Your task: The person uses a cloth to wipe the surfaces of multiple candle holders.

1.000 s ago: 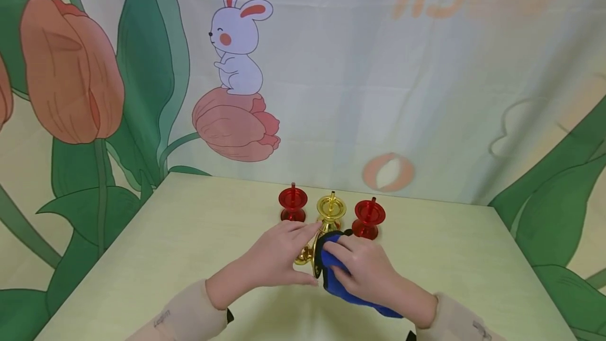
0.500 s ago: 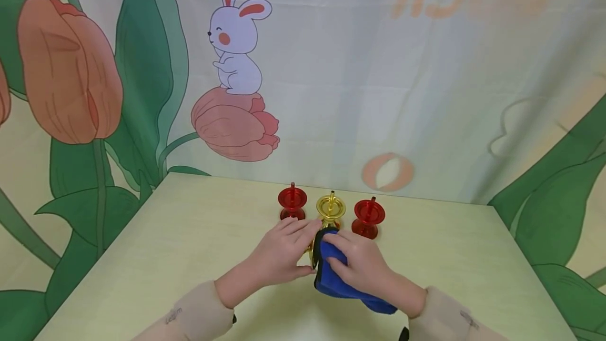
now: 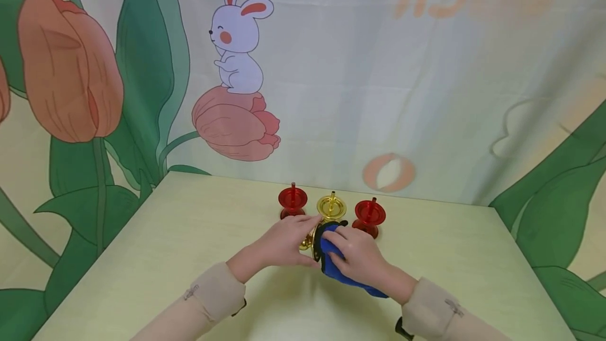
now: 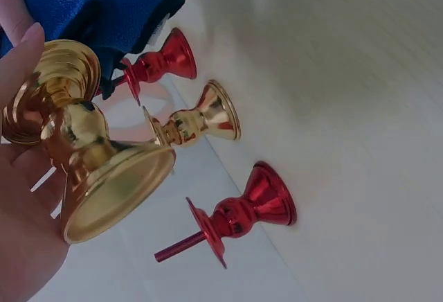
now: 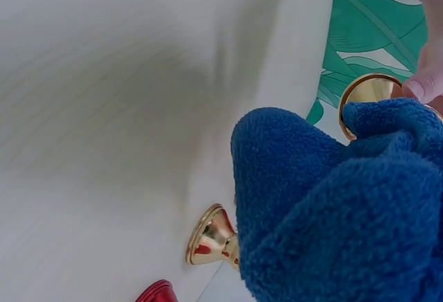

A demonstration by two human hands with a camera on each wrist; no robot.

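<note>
The left hand (image 3: 282, 242) grips a shiny gold candlestick (image 4: 77, 126), the right hand (image 3: 362, 257) fuzzy blue cloth (image 5: 339, 212). Both have risen slightly at lower centre.

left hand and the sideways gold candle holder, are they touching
Touching: the left wrist view shows the left hand curled round the sideways gold candle holder, with no gap between skin and metal where they meet.

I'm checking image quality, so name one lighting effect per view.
Head: a soft shadow on the near part of the table; left wrist: bright highlights on the nearest gold candle holder; right wrist: a broad, soft shadow beside the matte blue cloth.
</note>
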